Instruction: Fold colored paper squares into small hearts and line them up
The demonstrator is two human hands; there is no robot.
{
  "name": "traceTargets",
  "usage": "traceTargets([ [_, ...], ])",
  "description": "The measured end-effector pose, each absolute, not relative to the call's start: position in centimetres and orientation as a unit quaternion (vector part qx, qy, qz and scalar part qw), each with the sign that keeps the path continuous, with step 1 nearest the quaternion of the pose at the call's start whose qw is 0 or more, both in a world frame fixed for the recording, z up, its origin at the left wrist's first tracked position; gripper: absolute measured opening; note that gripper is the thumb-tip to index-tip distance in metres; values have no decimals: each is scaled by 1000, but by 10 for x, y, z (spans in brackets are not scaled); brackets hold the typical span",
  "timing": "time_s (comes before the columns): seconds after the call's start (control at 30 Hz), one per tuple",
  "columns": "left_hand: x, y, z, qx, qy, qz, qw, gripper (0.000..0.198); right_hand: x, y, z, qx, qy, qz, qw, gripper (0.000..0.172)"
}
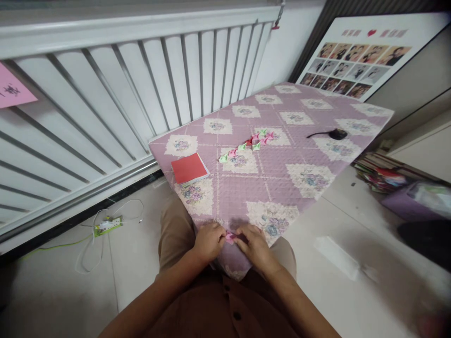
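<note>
Between my two hands, at the near edge of the table, is a small piece of folded pink paper (230,237). My left hand (210,240) pinches its left side, fingers curled. On the other side, the thumb and fingers of my right hand (254,245) close on the paper's right side. Farther up the table lies a row of small folded paper pieces (242,147) in green, pink and red, bent into a ring at its far end. A stack of square paper with a red sheet (190,168) on top sits at the left edge.
A purple flowered cloth covers the table (243,188). A black object with a thin tail (337,134) lies at the right. The white radiator (197,70) runs along the left side. On the floor are a power strip (108,226) with cables and, right, a purple box (405,202).
</note>
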State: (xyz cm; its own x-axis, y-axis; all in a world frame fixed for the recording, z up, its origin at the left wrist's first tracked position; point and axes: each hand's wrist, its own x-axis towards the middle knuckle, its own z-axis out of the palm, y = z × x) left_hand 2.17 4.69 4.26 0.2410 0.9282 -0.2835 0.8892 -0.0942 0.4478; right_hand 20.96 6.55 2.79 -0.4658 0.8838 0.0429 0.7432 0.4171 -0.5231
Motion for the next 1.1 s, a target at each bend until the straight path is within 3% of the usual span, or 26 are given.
traceTargets([
  [0.37,25,46,41,770,591,19,239,26,198,77,27,-425,-874,206,113,12],
  [0.6,4,51,64,710,591,239,300,21,195,88,76,-418,-786,378,255,21],
  [0.8,2,51,92,598,602,413,330,15,188,90,102,-426,-715,435,344,21],
  [1.1,6,46,109,477,542,562,403,9,173,83,109,-428,-596,519,437,17],
])
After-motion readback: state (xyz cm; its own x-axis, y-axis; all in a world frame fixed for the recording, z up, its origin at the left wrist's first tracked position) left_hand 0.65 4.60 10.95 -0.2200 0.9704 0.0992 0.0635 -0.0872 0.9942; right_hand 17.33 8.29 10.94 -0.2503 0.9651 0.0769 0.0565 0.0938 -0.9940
